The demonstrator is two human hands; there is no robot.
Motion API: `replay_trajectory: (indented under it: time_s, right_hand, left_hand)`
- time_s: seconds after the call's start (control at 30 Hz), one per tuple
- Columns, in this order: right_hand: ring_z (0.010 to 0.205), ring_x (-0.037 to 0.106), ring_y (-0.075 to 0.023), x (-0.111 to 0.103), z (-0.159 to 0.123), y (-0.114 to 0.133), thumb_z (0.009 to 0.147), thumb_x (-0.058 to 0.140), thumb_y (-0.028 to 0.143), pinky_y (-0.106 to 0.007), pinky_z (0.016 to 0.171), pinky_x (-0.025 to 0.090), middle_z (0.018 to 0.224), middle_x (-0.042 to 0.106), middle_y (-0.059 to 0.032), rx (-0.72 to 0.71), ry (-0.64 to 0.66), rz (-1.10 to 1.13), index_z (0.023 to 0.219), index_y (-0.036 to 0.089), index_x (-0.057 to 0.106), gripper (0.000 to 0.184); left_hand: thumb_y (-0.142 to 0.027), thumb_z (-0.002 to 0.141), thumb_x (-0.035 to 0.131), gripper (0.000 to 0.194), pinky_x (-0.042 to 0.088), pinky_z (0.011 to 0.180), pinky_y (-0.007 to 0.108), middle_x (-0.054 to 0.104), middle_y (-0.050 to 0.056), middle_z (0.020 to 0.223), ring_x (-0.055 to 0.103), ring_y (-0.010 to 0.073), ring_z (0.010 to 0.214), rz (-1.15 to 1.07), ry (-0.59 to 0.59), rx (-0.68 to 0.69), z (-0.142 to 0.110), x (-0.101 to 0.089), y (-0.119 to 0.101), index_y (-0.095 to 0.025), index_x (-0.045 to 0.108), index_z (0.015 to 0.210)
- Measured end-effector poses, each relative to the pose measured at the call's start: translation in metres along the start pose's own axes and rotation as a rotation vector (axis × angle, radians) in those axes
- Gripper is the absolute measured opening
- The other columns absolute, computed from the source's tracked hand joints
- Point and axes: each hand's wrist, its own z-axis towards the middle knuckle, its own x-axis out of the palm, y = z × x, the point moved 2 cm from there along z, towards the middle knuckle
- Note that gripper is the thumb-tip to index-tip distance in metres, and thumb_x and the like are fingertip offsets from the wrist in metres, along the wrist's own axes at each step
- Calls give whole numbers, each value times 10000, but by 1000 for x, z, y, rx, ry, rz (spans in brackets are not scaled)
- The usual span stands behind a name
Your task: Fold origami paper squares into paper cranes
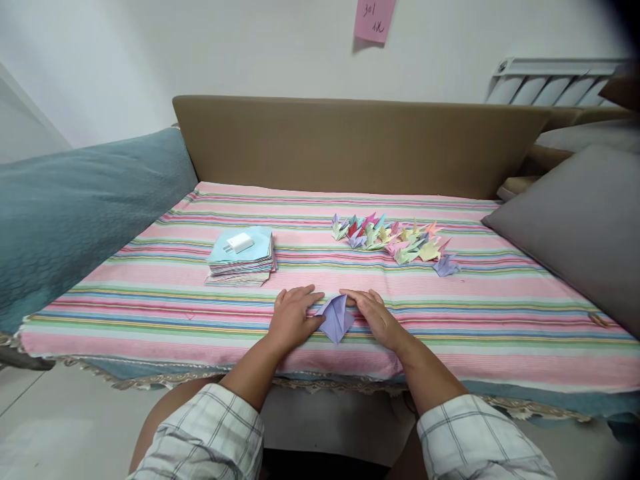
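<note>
A partly folded sheet of purple origami paper (pixel 337 321) lies on the striped cloth before me, with a raised flap at its top. My left hand (pixel 295 317) holds its left edge between thumb and forefinger, the other fingers resting on the cloth. On the opposite side, my right hand (pixel 374 313) grips the upper right corner with its fingertips; part of that grip is hidden. Farther back stands a group of folded paper cranes (pixel 373 233) in many colours, with a purple crane (pixel 446 266) at its near right end.
A stack of square paper sheets (pixel 240 270) sits to the left, with a white charger plug (pixel 239 242) on top. The striped cloth (pixel 150 307) covers the sofa seat. A blue armrest (pixel 90 207) bounds the left, a grey cushion (pixel 580 233) the right, and a brown backrest (pixel 350 143) the rear.
</note>
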Motion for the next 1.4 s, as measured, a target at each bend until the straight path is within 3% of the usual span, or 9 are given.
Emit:
replay_trajectory:
  time_s: [0.27, 0.5, 0.73, 0.83, 0.9, 1.0, 1.07, 1.27, 1.4]
  right_hand:
    - [1231, 440, -214, 2, 1, -2, 950, 195, 378, -532, 1105, 92, 1296, 545, -31, 4, -9, -24, 1285, 300, 496, 457]
    - [1207, 458, -219, 6, 3, -8, 955, 202, 411, -530, 1096, 97, 1233, 593, -44, 11, -21, -37, 1248, 283, 527, 457]
    - [1109, 504, -232, 7, 6, -11, 946, 277, 393, -475, 1004, 310, 1152, 605, -57, -91, -80, -158, 1018, 268, 673, 422]
    - [1113, 492, -249, 7, 7, -12, 910, 400, 389, -456, 969, 367, 1150, 598, -70, -61, -105, -206, 937, 257, 700, 329]
    - [1128, 482, -258, 7, 8, -14, 868, 488, 363, -455, 962, 386, 1162, 590, -75, -44, -88, -232, 917, 255, 702, 245]
    - [1151, 466, -263, 6, 7, -17, 813, 558, 301, -460, 960, 398, 1195, 571, -83, -54, -55, -261, 948, 255, 695, 198]
    - [1161, 459, -266, 6, 6, -17, 805, 555, 275, -471, 969, 389, 1219, 559, -86, -66, -38, -290, 981, 258, 691, 223]
    - [1215, 422, -269, 11, 6, -10, 815, 477, 200, -510, 1028, 298, 1344, 491, -58, -109, -3, -476, 1163, 302, 625, 392]
    - [1216, 428, -269, 12, 7, -10, 818, 481, 206, -508, 1027, 307, 1337, 500, -73, -109, -1, -482, 1166, 280, 627, 384]
  left_hand:
    - [-375, 751, 637, 486, 178, 1068, 559, 430, -1, 1419, 395, 264, 1271, 49, 35, 77, -3, 0, -2, -418, 537, 1225]
    - [-466, 722, 652, 536, 129, 1063, 609, 368, 19, 1457, 335, 313, 1303, 103, 94, 145, -5, 0, -4, -419, 525, 1240]
    - [-536, 703, 658, 596, 90, 1065, 624, 327, 39, 1480, 294, 322, 1330, 126, 125, 164, -6, 1, -4, -414, 501, 1264]
    - [-648, 636, 655, 711, 73, 1062, 637, 303, 60, 1490, 274, 346, 1336, 108, 152, 168, -6, 0, -4, -398, 491, 1281]
    - [-686, 666, 595, 687, 69, 1063, 634, 303, 61, 1490, 271, 341, 1340, 99, 155, 167, -6, 0, -4, -397, 492, 1281]
    - [-560, 856, 439, 416, 102, 1069, 615, 338, 29, 1474, 300, 293, 1334, 104, 116, 137, -5, 2, -4, -421, 528, 1238]
    - [-450, 897, 424, 338, 117, 1071, 608, 355, 13, 1465, 317, 277, 1324, 118, 84, 121, -5, 4, -4, -424, 551, 1209]
    - [-344, 843, 511, 454, 100, 1062, 641, 309, 47, 1486, 284, 307, 1338, 175, 74, 150, -5, 8, -10, -380, 472, 1294]
    - [-341, 828, 517, 494, 113, 1051, 653, 270, 77, 1501, 253, 327, 1353, 203, 71, 147, -5, 8, -12, -352, 454, 1318]
